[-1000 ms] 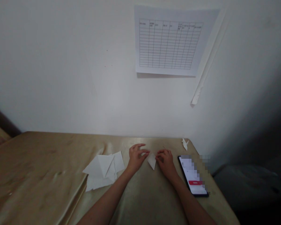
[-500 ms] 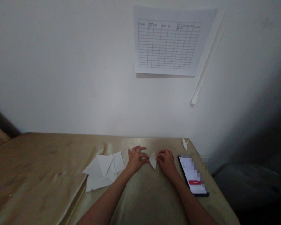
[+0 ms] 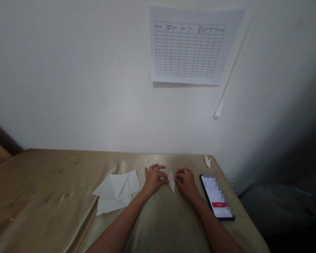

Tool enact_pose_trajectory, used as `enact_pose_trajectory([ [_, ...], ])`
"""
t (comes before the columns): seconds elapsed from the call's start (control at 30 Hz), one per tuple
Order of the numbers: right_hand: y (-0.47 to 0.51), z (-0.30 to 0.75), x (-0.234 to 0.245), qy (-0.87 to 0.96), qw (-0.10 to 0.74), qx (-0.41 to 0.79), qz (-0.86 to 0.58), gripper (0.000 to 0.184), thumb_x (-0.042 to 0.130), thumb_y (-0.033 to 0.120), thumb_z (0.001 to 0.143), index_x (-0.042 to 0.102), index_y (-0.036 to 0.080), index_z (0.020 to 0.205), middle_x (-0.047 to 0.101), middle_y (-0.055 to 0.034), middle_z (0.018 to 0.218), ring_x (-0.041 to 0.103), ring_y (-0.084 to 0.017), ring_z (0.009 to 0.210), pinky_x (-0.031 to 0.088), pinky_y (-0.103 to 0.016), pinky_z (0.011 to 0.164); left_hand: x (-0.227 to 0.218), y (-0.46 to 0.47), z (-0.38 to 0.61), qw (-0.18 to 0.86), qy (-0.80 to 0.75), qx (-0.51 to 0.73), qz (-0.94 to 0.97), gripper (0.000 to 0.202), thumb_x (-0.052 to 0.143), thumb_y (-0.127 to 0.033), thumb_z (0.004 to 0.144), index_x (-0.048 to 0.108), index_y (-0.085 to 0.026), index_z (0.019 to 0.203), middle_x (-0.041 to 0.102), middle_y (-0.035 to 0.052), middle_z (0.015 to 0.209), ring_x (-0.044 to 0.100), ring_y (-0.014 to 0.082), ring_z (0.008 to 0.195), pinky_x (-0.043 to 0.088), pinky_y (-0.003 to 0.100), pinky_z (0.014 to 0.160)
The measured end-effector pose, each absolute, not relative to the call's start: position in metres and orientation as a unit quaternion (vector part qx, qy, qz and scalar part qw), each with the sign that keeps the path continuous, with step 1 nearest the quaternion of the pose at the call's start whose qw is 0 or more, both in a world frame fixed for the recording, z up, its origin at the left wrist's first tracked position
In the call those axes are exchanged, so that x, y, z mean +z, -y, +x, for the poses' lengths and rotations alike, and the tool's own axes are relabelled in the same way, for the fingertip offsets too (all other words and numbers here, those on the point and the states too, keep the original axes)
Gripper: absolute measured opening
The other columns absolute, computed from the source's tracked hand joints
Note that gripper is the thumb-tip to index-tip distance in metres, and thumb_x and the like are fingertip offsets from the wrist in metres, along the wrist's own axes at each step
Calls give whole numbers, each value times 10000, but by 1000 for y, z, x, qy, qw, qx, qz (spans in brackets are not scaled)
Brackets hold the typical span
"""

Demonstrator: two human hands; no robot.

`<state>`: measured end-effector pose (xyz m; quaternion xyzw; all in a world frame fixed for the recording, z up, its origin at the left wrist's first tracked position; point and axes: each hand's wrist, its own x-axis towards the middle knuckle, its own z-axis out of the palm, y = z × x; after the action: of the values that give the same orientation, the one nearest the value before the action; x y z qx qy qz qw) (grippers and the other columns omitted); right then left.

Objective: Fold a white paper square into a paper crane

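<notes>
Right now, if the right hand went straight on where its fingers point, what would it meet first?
The small folded paper, which the fingers of the right hand seem to touch; past it, the left hand looks next in line. Depth is hard to judge here.

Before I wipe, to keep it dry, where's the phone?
In the head view, the phone lies right of the right hand, near the table's right edge.

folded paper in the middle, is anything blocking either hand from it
Nothing visible does. The left hand and right hand have their fingertips at opposite sides of the folded paper. The phone lies to the right of the right hand and the loose sheets to the left of the left hand, neither in between.
</notes>
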<state>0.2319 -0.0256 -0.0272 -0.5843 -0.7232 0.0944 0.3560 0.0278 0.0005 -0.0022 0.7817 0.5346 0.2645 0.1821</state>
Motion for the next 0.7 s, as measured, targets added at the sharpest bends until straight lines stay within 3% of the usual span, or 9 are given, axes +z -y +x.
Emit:
enact_pose_trajectory([
  [0.7, 27, 228, -26, 742, 335, 100, -572, 67, 704, 196, 789, 712, 260, 808, 653, -46, 1067, 508, -247, 1118, 366, -423, 1006, -7, 1, 34, 168, -540, 262, 782, 132, 839, -343, 691, 726, -280, 717, 643, -3, 1313, 395, 328, 1338, 42, 727, 1104],
])
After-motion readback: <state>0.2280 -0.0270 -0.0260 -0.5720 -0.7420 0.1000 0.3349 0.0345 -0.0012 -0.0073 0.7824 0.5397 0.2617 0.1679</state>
